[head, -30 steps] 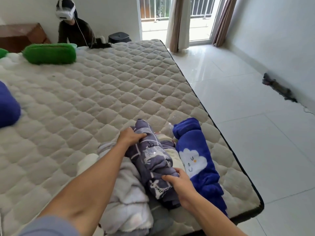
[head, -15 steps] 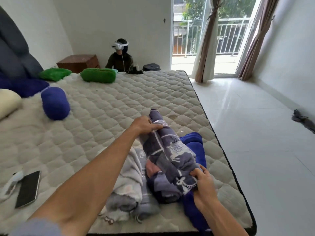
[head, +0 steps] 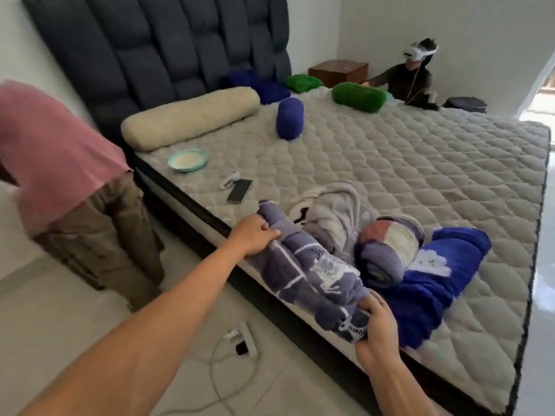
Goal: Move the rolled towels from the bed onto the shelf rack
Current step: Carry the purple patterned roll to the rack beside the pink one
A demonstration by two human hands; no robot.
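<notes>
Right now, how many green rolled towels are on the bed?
2. One fuzzy green rolled towel lies at the bed's far edge; a second green roll sits left of it near the dark padded headboard. Others may be hidden.

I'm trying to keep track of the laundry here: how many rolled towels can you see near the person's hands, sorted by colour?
Purple-grey patterned roll, held at its ends by the left hand and right hand: 1
Light grey roll: 1
Purple roll with pink and cream end: 1
Bright blue roll with cloud print: 1
Total: 4
</notes>
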